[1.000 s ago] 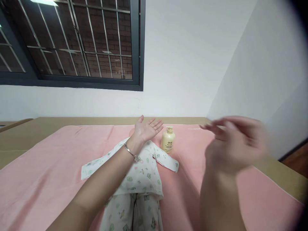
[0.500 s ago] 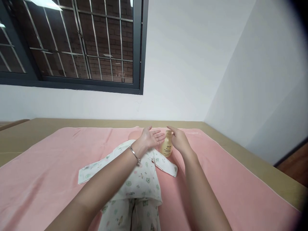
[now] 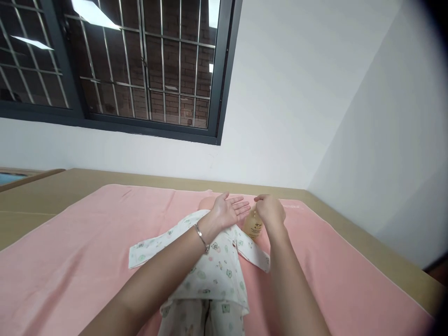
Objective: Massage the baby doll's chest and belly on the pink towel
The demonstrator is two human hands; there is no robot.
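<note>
My left hand (image 3: 228, 212) is held palm up with fingers apart, just left of a cream pump bottle (image 3: 253, 226). A silver bracelet sits on its wrist. My right hand (image 3: 269, 212) rests on top of the bottle, covering the pump head, fingers curled down over it. Under my left forearm lies a doll dressed in a white printed baby garment (image 3: 210, 275), spread on a pink towel (image 3: 87, 242). The doll's head is mostly hidden behind my left hand.
The pink towel covers a tan table (image 3: 42, 196) that meets white walls at the back and right. A dark-framed barred window (image 3: 140, 70) sits above the far edge. The table's right edge (image 3: 385, 268) runs diagonally toward me.
My right hand swept in from the right, reached the bottle and now sits on its pump top. The left palm stayed held out beside it. The view shifted slightly.
</note>
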